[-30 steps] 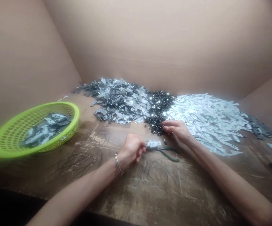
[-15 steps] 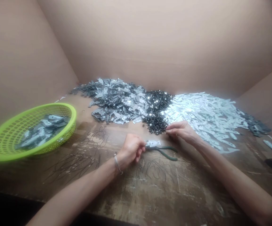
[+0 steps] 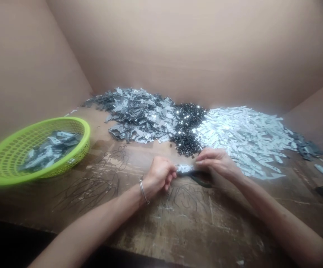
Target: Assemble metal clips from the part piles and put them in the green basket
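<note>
My left hand [image 3: 160, 175], with a bangle at the wrist, is closed on one end of a small silver metal piece [image 3: 184, 169] just above the worn wooden table [image 3: 178, 223]. My right hand [image 3: 215, 162] has its fingers pinched together at the other end of that piece, holding something too small to name. Green-handled pliers [image 3: 203, 181] lie on the table right under my right hand, partly hidden by it. A heap of tiny black parts [image 3: 187, 139] lies just beyond both hands.
A lime green plastic basket [image 3: 5, 169] with several grey metal parts stands at the left. A dark grey metal heap [image 3: 136, 115] and a bright silver strip heap [image 3: 245, 134] lie at the back. Cardboard walls [image 3: 178, 56] enclose the table. Thin black wires [image 3: 94, 182] lie scattered.
My right hand has come back from the black parts heap to the metal piece held by my left hand, and now covers the pliers' handles.
</note>
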### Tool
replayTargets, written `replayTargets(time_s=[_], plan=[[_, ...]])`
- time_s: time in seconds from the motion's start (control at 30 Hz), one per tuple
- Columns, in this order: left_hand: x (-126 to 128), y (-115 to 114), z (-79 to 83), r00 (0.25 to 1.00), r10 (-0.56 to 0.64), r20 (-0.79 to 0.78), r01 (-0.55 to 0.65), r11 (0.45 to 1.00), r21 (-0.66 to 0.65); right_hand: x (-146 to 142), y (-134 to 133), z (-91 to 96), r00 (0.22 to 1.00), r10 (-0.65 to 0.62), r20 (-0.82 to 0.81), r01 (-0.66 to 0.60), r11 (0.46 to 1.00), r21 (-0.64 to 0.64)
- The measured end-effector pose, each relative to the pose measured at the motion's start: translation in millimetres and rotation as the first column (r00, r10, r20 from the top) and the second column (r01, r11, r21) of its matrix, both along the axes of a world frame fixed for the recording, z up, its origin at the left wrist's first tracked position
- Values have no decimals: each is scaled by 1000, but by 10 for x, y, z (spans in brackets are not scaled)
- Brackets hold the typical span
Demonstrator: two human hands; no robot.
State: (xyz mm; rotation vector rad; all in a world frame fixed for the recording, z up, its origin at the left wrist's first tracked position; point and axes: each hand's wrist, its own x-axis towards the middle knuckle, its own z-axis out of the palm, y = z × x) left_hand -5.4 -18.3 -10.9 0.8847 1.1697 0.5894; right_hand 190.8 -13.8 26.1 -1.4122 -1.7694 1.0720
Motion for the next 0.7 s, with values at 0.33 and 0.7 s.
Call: replayTargets(time_s=[0.33, 0.7], plan=[[63, -21, 14, 999, 43, 1, -43, 999, -6, -42, -103, -172, 999, 46, 13, -46, 997, 64], [73, -22, 25, 999, 41, -24, -40, 999, 12, -47, -130, -195, 983, 88, 163, -109, 986, 127]])
